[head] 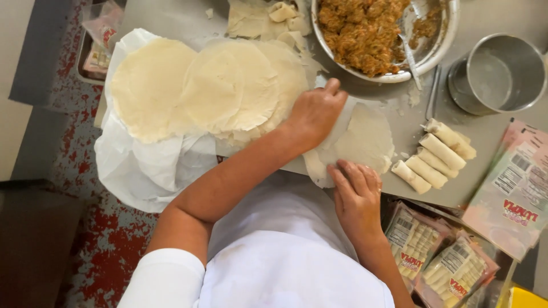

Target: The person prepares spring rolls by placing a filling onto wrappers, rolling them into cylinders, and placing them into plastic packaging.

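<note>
A single thin wrapper (pixel 365 140) was laid flat on the surface (pixel 491 131), beside the wrapper stack (pixel 228 85). It was pressed by the left hand (pixel 314 114) and right hand (pixel 357 197), fingers flat and extended, nothing gripped. Filling from the bowl (pixel 439 48) was judged necessary next; 4 finished rolls (pixel 436 157) lay nearby.

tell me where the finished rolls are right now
In the head view, the finished rolls lie on the metal table, right of the wrapper under both hands, below the metal pot.
</note>
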